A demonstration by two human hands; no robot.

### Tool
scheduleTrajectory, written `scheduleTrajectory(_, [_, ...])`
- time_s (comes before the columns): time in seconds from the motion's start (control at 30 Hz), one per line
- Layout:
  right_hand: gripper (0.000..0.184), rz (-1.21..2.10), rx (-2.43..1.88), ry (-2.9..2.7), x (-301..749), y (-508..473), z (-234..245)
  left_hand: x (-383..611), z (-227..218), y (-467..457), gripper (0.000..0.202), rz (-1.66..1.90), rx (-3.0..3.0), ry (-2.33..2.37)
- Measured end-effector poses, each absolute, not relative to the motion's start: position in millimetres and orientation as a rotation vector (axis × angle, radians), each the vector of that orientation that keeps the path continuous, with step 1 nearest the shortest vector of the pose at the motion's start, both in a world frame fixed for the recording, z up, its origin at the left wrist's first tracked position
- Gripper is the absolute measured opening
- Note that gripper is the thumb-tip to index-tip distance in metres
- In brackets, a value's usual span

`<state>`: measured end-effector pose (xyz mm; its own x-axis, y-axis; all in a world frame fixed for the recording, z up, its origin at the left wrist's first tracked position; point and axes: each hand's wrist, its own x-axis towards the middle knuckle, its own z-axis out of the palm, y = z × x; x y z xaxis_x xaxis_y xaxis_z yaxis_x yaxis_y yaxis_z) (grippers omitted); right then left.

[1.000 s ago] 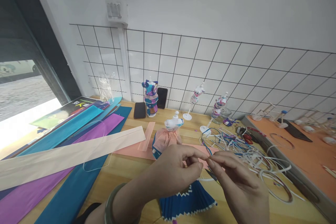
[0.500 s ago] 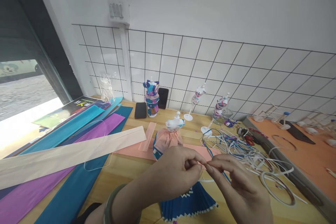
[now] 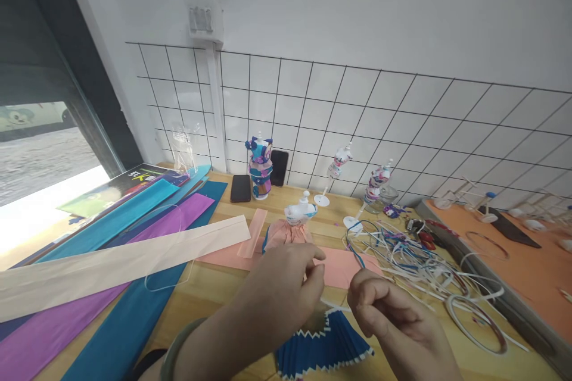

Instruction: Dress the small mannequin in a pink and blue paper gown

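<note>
I get a bright, even daylight feed. Most of the light comes in from the window point(image 3: 40, 155) on the left, and the patch just below it burns out to near white. The white wall point(image 3: 357, 6) shows no glare. Shadows on the wooden table point(image 3: 214, 292) are soft and faint. The wire grid point(image 3: 357, 113) bows toward the frame edges, a wide-lens warp. The left hand point(image 3: 281, 297) and right hand point(image 3: 397, 327), close to the lens, look slightly soft, and the far right edge smears

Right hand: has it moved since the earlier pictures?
Yes. The right hand drew back toward the person, off the pink paper strip, toward the blue pleated skirt.
</note>
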<state>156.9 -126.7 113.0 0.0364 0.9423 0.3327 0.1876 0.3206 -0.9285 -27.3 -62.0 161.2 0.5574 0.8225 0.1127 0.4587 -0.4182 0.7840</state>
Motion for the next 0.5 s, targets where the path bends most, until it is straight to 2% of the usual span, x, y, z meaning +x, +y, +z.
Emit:
scheduleTrajectory(0.13, [0.022,0.884,-1.135,-1.235,158,-117,110,-39,171,-51,0.023,0.703,2.092,1.112])
scheduleTrajectory(0.3, [0.024,1.020,-1.193,-1.052,156,-99,104,-43,173,-39,0.022,0.859,2.152,1.444])
scheduleTrajectory(0.5, [0.030,1.026,-1.179,-0.996,147,-84,107,-38,162,-29,0.013,1.093,2.157,1.241])
